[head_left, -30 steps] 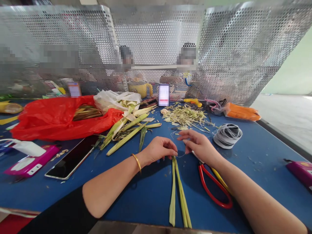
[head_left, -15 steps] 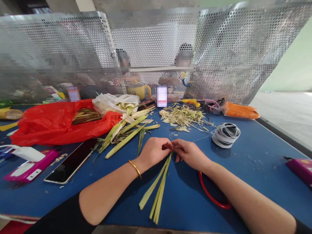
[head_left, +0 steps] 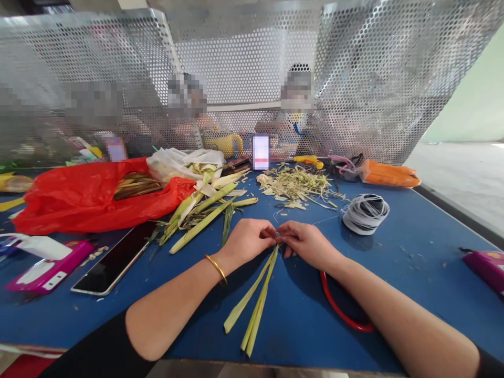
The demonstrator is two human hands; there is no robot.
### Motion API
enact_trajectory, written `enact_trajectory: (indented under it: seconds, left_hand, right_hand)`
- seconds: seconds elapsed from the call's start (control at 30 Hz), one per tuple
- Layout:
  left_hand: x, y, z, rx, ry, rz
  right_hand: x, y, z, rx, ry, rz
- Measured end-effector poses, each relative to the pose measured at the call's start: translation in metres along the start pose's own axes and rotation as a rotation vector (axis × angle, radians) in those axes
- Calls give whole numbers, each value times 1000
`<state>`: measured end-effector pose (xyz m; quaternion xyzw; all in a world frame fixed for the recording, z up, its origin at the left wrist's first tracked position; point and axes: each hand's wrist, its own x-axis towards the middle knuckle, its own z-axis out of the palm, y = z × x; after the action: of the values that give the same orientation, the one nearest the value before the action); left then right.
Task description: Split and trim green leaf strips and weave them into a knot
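My left hand and my right hand meet over the middle of the table, each with its fingers pinched. Between their fingertips is the tied-looking top of several pale green leaf strips, which fan out toward the table's near edge. A fine thread shows at this top end; my fingers hide where it goes round. To the right stands a ball of grey-white thread. Under my right forearm curves a red tube-like loop, partly hidden.
Left lie green husk leaves, a red plastic bag, a dark phone and a magenta power strip. Leaf scraps and a propped phone are farther back. A perforated metal screen closes off the far side; people sit behind it.
My fingertips have shifted slightly at the top of the strips, and the right fingers have spread a little from the left. The strips' lower ends have moved slightly. The head view has tilted a little.
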<state>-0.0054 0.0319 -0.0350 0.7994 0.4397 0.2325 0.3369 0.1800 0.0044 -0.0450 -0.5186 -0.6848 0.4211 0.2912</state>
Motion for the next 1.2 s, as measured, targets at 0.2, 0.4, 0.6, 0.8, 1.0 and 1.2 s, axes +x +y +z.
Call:
enact_trajectory:
  seconds: [0.2,0.4,0.6,0.8,1.0,1.2]
  left_hand:
    - [-5,8,2,255,59,39]
    - [-8,9,10,605,134,205]
    - [-7,5,12,548,191,272]
    - [-8,5,14,460,220,285]
    - [-8,9,12,338,229,200]
    - [-3,7,2,223,165,65]
  right_hand:
    - [1,-1,0,-5,-3,-6]
    - [-1,-3,0,-78,5,-41]
    - [-1,-4,0,-69,1,-62]
    - [1,-2,-1,-21,45,-32]
    - [2,0,0,72,102,5]
    - [3,2,-1,144,135,11]
